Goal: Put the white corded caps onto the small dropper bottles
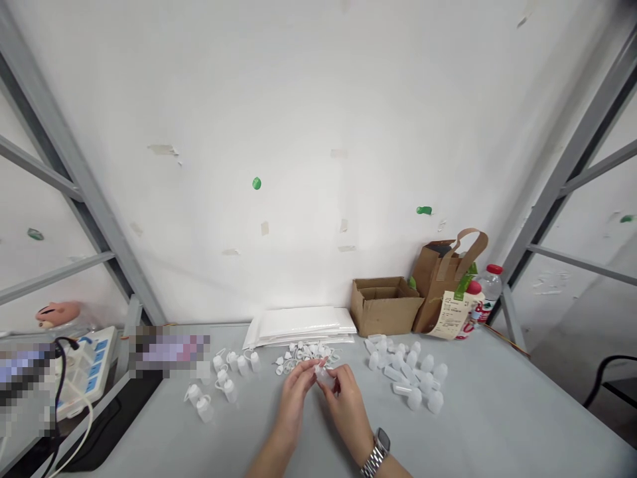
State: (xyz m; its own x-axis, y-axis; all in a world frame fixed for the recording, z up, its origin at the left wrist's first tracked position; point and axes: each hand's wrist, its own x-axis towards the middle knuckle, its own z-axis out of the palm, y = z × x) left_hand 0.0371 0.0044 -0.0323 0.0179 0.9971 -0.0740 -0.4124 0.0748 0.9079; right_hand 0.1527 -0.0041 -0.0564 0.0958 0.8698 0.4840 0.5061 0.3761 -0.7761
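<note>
Clamped together, our left hand (294,398) and right hand (349,417) pinch a small translucent plastic bottle (324,378) between them, steadying it from both sides, just before a heap of white plastic caps (303,355).

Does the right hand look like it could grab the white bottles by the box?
Probably yes: the right hand is near the pile of white plastic bottles, with only grey tabletop between, but it's holding a small bottle.

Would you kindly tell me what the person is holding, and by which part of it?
A small translucent plastic bottle: the right hand grips its body, the left hand pinches its upper end, partly hidden.
</note>
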